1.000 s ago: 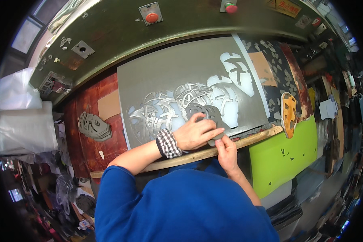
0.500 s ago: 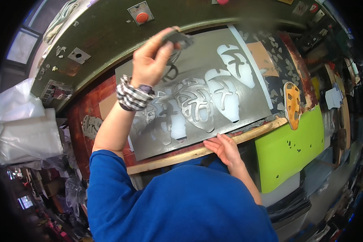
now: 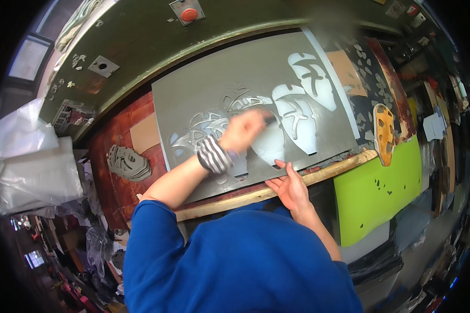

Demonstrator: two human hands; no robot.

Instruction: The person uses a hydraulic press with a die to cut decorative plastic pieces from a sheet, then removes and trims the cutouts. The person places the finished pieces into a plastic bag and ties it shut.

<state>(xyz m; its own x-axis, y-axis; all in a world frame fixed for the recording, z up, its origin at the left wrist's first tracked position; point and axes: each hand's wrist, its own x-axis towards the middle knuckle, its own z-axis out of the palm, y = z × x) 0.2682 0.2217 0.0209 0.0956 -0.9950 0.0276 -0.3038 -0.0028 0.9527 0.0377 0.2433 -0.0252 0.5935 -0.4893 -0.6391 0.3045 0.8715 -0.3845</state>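
Note:
A grey sheet [image 3: 193,88] with several sole-shaped cut-outs lies slanted before me. My left hand [image 3: 244,129], blurred by motion, is over its middle, closed at a small dark thing [image 3: 269,119] that I cannot make out. Just below it, a cut-out [image 3: 270,147] shows white. Grey cut strips [image 3: 206,125] lie left of the hand. At the sheet's near edge my right hand [image 3: 292,189] touches the rim with its fingers stretched out, holding nothing. Two more white cut-outs, one of them nearer [image 3: 296,122], lie to the right.
A stack of grey cut pieces [image 3: 129,163] rests on the red board at left. A wooden bar [image 3: 344,168] borders the near side. An orange sole-shaped template [image 3: 384,133] and a lime-green sheet [image 3: 378,198] lie at right. Behind stands a green machine beam [image 3: 141,41] with a red button.
My left hand has come down and right from above the sheet's far edge. The middle cut-out, full of grey strips before, now shows white. The right hand stays by the near edge.

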